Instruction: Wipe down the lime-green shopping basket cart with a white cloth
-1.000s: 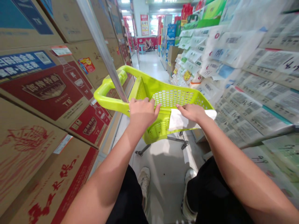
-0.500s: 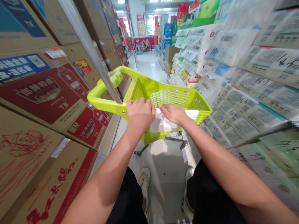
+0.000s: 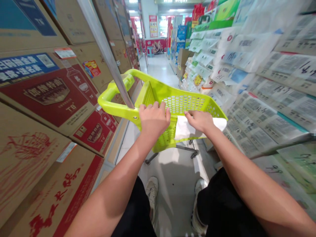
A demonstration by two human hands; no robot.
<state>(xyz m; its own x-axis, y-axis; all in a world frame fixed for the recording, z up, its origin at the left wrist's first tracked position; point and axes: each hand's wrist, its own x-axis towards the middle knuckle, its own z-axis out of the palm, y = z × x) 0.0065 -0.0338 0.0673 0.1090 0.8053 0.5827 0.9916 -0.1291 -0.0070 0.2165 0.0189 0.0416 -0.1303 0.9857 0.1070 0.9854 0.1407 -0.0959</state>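
A lime-green shopping cart (image 3: 153,85) stands sideways in front of me, its handle frame at the left and its slotted basket at the right. My left hand (image 3: 154,118) is closed over the near rim beside the metal pole, fingers curled over the edge. Farther right, my right hand (image 3: 199,121) presses a white cloth (image 3: 181,128) against the same rim, with its fingers curled over the top. One part of the cloth hangs down the outer side and another shows right of my wrist. What lies on the basket's floor is hidden.
Stacked cartons (image 3: 49,95) line the left side. Packs of paper goods (image 3: 266,108) with handwritten prices fill shelves on the right. A slanted metal pole (image 3: 106,52) rises from the cart's handle. Tiled aisle floor (image 3: 160,67) runs ahead; my shoes (image 3: 151,189) are below.
My right hand and the white cloth have slid right along the rim, away from my left hand. The left hand stays closed on the rim; the view has shifted slightly.
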